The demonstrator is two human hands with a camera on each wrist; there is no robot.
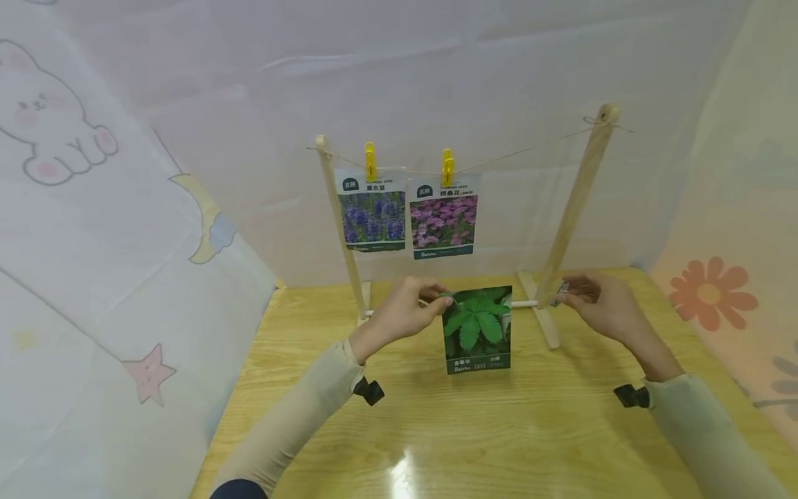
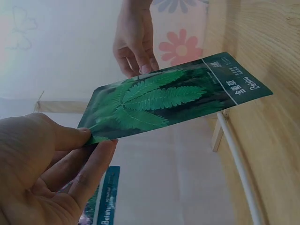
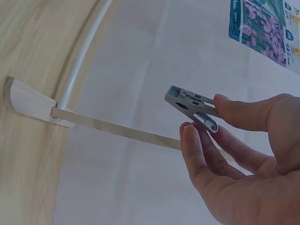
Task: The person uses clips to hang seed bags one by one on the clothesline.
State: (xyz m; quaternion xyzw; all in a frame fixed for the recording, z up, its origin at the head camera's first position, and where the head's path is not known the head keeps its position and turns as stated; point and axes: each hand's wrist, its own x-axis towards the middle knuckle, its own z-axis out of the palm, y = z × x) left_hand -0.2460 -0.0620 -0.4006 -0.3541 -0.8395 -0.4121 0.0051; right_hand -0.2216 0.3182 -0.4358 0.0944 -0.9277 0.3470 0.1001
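My left hand [image 1: 406, 310] pinches a green seed packet [image 1: 479, 333] by its upper left corner, between thumb and fingers. Large fern-like leaves are printed on the packet, which stands upright in front of a wooden rack. Over by the rack's right post, my right hand [image 1: 601, 305] holds a grey clothespin [image 3: 193, 108] by its handle end, thumb on one side and fingers on the other. From the string [image 1: 524, 150] hang a purple-flower seed packet [image 1: 374, 218] and a pink-flower seed packet [image 1: 444, 222], each under a yellow clothespin [image 1: 447, 168].
The rack has a left post [image 1: 341, 222], a right post [image 1: 578, 201] and a white crossbar [image 1: 524, 303] low between its feet. It stands toward the back of the wooden table [image 1: 499, 430]. Printed cloth walls [image 1: 187, 333] enclose the table at the back and sides.
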